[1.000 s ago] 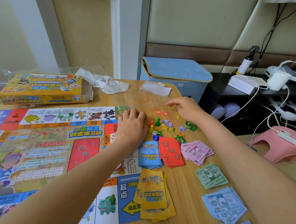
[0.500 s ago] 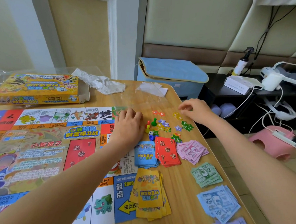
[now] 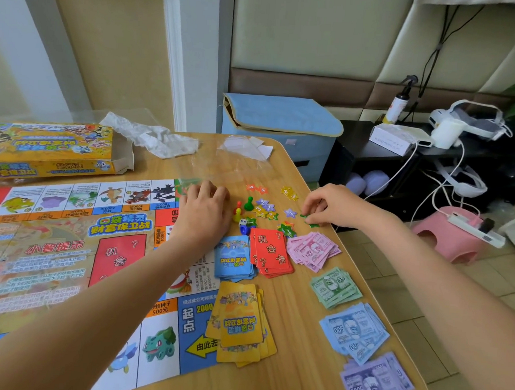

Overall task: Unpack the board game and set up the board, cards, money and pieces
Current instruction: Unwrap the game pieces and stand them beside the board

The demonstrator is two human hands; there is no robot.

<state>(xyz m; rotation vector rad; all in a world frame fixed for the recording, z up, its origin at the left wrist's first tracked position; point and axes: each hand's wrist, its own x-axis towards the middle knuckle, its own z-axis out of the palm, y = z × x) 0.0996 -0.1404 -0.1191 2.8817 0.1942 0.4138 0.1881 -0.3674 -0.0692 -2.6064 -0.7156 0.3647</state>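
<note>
— How far along?

— Mostly laid out. Colourful printed paper game board unfolded flat across the left of the frame on the wooden tabletop. Three card stacks beside its right edge: blue, red with question marks, yellow overlapping the board's corner. Paper money sorted by colour down the right: pink, green, blue notes, purple. Yellow cardboard game box pushed to the upper left, open at one end.

— Left to do?

— Probably just the small pieces at centre. Plastic pawns, a white die and numbered star tokens loosely scattered, not yet grouped.

— And the hands?

— Left hand resting palm down on the board's corner, fingers relaxed, holding nothing visible. Right hand with fingers curled, pinching a green star token against the tabletop, just above the pink notes.
</note>
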